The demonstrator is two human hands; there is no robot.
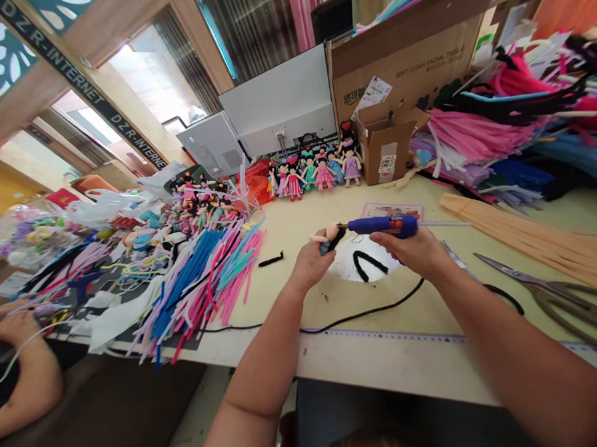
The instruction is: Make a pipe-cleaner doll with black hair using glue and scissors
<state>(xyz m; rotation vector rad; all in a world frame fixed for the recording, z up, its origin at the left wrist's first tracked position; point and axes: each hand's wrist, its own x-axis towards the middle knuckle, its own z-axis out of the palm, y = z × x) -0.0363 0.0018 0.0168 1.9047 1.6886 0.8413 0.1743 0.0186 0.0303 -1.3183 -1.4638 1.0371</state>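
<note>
A: What lay nearest you?
B: A black cord (363,317). Beyond it, a bent black strip (359,267) lay loose on a white disc (343,273); a short black piece (271,260) lay left.
A: Your hands?
B: Your left hand (316,261) pinched a small doll (333,230); your right hand (417,250) gripped a glue gun (378,226), nozzle at the doll's black part, contact unclear.
A: Progress?
B: Judged partway: head formed, black part in place, loose pieces unattached. Far off, finished-looking dolls (322,175) stood grouped.
</note>
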